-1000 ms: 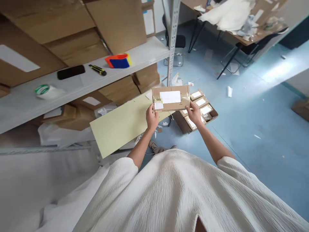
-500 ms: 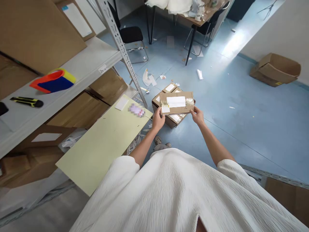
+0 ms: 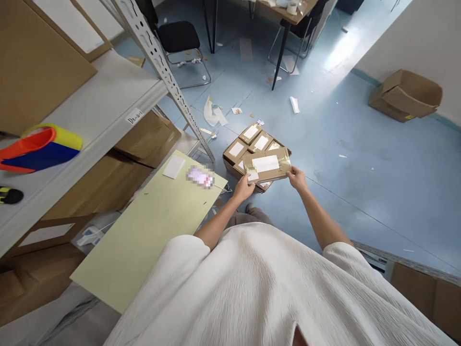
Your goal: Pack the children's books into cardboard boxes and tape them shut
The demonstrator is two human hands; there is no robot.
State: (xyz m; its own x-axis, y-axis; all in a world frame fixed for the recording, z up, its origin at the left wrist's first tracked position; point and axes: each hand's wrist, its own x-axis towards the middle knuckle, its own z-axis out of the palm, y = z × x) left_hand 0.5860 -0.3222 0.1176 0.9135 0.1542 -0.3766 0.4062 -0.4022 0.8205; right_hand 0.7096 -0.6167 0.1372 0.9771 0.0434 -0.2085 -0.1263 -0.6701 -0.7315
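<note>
A flat cardboard box (image 3: 261, 164) with a white label and clear tape is held level between my two hands. My left hand (image 3: 244, 188) grips its near left corner, fingers closed on the edge. At the right end, my right hand (image 3: 297, 178) pinches the near corner. Beneath it on the floor stands a larger open carton (image 3: 234, 169), partly hidden by the held box. Several smaller labelled boxes (image 3: 236, 149) lie inside that carton.
Left of me is a pale green board (image 3: 144, 226) with a white card (image 3: 173, 166) on it. A metal shelf (image 3: 118, 81) carries a tape dispenser (image 3: 54, 146) and cartons. An open carton (image 3: 406, 96) stands by the right wall; paper scraps litter the floor.
Both hands have moved the box slightly nearer to me, and it now sits a little tilted. More of the boxes in the carton show. My view has shifted.
</note>
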